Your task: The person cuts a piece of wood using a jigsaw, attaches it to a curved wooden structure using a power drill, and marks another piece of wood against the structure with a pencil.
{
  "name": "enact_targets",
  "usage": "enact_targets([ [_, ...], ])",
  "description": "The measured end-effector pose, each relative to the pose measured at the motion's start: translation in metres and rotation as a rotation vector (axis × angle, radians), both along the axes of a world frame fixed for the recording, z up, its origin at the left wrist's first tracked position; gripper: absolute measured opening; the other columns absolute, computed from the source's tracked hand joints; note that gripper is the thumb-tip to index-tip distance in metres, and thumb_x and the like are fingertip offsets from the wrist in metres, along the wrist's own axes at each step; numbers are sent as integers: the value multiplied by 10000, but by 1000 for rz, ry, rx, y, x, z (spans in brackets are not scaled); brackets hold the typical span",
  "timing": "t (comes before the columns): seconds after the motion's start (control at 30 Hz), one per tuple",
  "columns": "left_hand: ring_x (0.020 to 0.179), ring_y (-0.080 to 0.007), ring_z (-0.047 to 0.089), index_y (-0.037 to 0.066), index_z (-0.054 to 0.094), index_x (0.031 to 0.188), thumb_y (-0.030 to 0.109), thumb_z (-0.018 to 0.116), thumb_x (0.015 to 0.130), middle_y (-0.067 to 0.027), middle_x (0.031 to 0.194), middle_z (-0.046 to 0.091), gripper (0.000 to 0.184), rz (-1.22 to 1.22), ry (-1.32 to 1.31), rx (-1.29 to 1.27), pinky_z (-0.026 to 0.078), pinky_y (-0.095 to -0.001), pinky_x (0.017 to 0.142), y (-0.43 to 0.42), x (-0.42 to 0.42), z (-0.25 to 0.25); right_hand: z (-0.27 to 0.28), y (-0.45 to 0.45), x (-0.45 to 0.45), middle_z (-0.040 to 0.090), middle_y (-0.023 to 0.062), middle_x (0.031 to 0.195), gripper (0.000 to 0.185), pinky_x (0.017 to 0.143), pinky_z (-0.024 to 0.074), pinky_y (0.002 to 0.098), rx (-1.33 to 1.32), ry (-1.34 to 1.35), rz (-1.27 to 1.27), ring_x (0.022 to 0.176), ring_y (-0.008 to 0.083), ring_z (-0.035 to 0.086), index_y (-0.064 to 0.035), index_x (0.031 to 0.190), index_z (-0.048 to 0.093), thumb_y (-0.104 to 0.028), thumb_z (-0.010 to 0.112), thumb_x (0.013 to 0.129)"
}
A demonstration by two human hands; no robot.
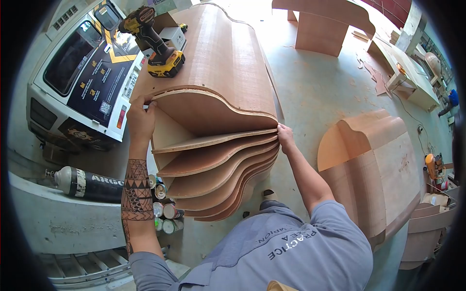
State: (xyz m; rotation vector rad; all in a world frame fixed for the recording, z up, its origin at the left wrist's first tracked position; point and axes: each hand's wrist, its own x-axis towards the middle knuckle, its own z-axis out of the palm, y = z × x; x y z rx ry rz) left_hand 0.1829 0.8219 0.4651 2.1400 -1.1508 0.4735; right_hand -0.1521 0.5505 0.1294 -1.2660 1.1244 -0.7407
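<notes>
A curved plywood shelf unit (208, 116) stands before me, its wavy shelves (218, 167) stacked one below another and open toward me. My left hand (141, 116) is closed around the left end of its top edge, thumb near the front rim. At the right end of the wavy front, my right hand (285, 136) is closed on the corner where the upper panels meet. The fingertips of both hands are partly hidden. A yellow and black cordless drill (155, 43) stands upright on its battery on the unit's top, beyond my left hand.
Behind the drill sits an opened box (172, 36). A van (82, 72) is parked at left, above a gas cylinder (87, 183) and several cans (170, 211). Another curved plywood piece (374, 169) rests on the floor at right. Wood scraps (376, 80) lie farther back.
</notes>
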Motion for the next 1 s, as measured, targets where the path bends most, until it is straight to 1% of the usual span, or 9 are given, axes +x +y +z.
enact_targets([
  [0.1, 904, -265, 732, 23, 712, 1135, 98, 736, 916, -136, 985, 736, 233, 20, -98, 55, 574, -383, 783, -8, 3, -1, -5, -11, -10, 719, 130, 1297, 409, 1025, 483, 336, 101, -147, 58, 1187, 215, 651, 44, 1343, 660, -210, 524, 1052],
  [0.17, 891, -271, 730, 23, 712, 1126, 102, 745, 902, -136, 964, 737, 240, 47, -191, 75, 571, -387, 776, -4, 3, -2, 7, -3, -13, 714, 85, 1284, 397, 1023, 469, 316, 140, -184, 88, 1183, 191, 630, -7, 1362, 666, -219, 515, 1061],
  [0.23, 916, -360, 722, 28, 708, 1107, 103, 737, 889, -197, 965, 731, 232, 51, -43, -20, 559, -441, 804, -8, -4, -1, 15, 1, -14, 722, 76, 1255, 397, 1006, 475, 315, 186, -212, 96, 1135, 172, 639, -9, 1361, 667, -216, 506, 1063],
  [0.43, 860, -363, 715, 36, 694, 1149, 105, 753, 885, -174, 962, 721, 280, 79, 109, -31, 563, -448, 801, -9, -8, 5, 16, -7, -12, 732, 61, 1173, 383, 961, 482, 319, 106, -134, 186, 1038, 156, 644, -10, 1327, 686, -189, 475, 1062],
  [0.5, 862, -357, 714, 31, 697, 1144, 102, 751, 891, -178, 1020, 717, 269, 7, -33, -63, 567, -444, 811, -8, -9, 4, 19, -7, -12, 733, 66, 1167, 372, 948, 481, 322, 125, -109, 169, 1041, 156, 644, -3, 1295, 697, -179, 468, 1060],
  [0.53, 904, -349, 717, 26, 698, 1141, 97, 738, 902, -184, 1063, 711, 252, 23, 68, -51, 568, -434, 831, -8, -13, 8, 20, -7, -11, 733, 73, 1169, 366, 932, 480, 324, 124, -75, 174, 1042, 156, 640, 5, 1269, 704, -169, 461, 1057],
  [0.77, 934, -341, 727, 25, 699, 1146, 93, 731, 905, -186, 1056, 726, 252, 3, 97, -54, 569, -418, 842, -9, -6, 4, 23, -6, -7, 730, 86, 1112, 364, 923, 484, 335, 79, -31, 151, 1024, 174, 639, 15, 1222, 712, -159, 445, 1046],
  [0.83, 878, -270, 747, 26, 699, 1169, 99, 731, 918, -162, 1048, 755, 264, -1, 60, -40, 585, -368, 764, -9, -5, 3, 12, -9, -4, 728, 88, 1090, 360, 909, 485, 340, 59, -19, 137, 1004, 177, 636, 18, 1205, 714, -156, 445, 1040],
  [1.0, 855, -267, 728, 44, 699, 1204, 81, 716, 924, -164, 1092, 738, 284, 23, 74, 3, 580, -353, 773, -9, -14, 9, 24, -7, -5, 722, 98, 1031, 345, 874, 487, 352, -9, 67, 153, 956, 184, 626, 24, 1147, 719, -145, 446, 1019],
])
